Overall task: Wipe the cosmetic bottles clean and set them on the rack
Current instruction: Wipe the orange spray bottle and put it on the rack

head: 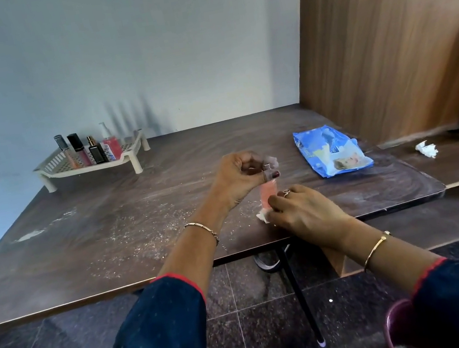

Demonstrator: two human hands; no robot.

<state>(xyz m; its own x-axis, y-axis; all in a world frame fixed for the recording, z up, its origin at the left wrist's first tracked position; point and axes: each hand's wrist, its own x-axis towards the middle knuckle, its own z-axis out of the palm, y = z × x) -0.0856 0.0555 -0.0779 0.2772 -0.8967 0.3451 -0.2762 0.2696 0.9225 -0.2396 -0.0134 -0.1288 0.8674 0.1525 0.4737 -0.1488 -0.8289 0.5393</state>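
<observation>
- Closest to the camera, two dark blue sleeves (164, 332) with red edging, a thin gold bangle on each wrist.
- Right hand (302, 210) low over the near part of the table (79, 231), fingers closed on a white wipe (263, 216) and pressed against the lower part of the pink bottle (268, 194); ring on one finger.
- Left hand (238, 178) just above, clenched around the top of the same bottle — thumb and fingers pinching near the clear cap; bottle held upright between both hands, over the table.
- Table surface dark brown, dusty, with pale specks and smears.
- Further right, a blue wipes packet (332, 152) lying flat on the table; beyond it, a crumpled white tissue (427, 149) on the lower board.
- Far left, near the wall, a cream rack (133, 157) on short legs — several cosmetic bottles (95, 151) standing upright in it, close together.
</observation>
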